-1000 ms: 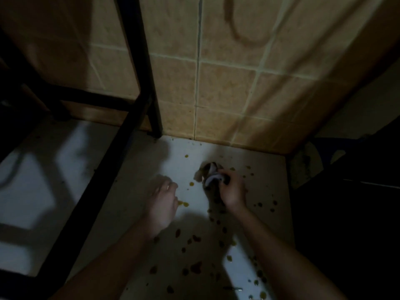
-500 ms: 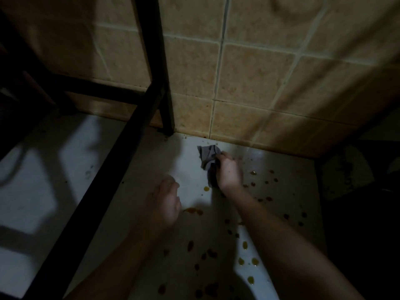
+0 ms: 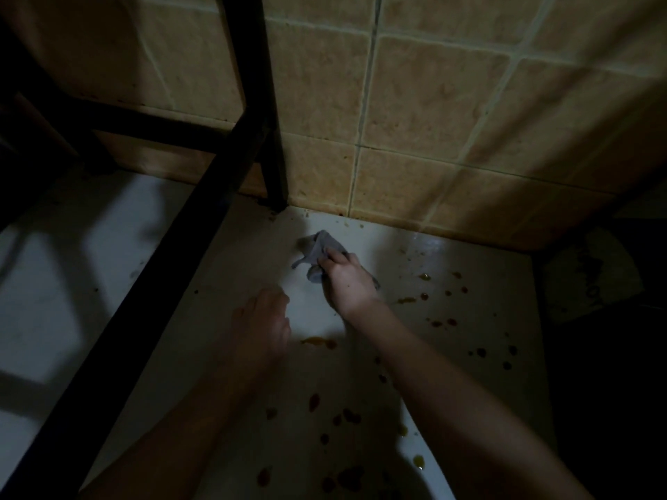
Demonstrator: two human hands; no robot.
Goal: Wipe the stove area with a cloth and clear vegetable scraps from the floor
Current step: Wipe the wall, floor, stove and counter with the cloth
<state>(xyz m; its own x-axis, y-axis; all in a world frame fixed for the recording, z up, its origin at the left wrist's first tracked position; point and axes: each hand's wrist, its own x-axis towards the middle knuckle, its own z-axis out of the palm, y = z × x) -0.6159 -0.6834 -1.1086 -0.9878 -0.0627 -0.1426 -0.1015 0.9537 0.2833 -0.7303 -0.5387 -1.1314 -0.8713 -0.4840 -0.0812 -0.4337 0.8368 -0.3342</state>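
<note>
My right hand [image 3: 348, 281] grips a crumpled grey cloth [image 3: 317, 251] and holds it down on the white floor [image 3: 231, 283], close to the tiled wall. My left hand [image 3: 265, 321] hovers low over the floor just left of it, fingers loosely bent, holding nothing. An orange smear [image 3: 319, 342] lies between my two wrists. Several orange-brown spots [image 3: 438, 323] dot the floor to the right and below my arms.
A black metal frame [image 3: 202, 218] runs diagonally on the left, its leg [image 3: 276, 189] standing by the beige tiled wall [image 3: 426, 113]. A dark object [image 3: 592, 276] fills the right side, where the white floor ends.
The view has moved closer to the wall. My right hand has carried the cloth farther from me, toward the wall. My left hand has stayed beside it, empty.
</note>
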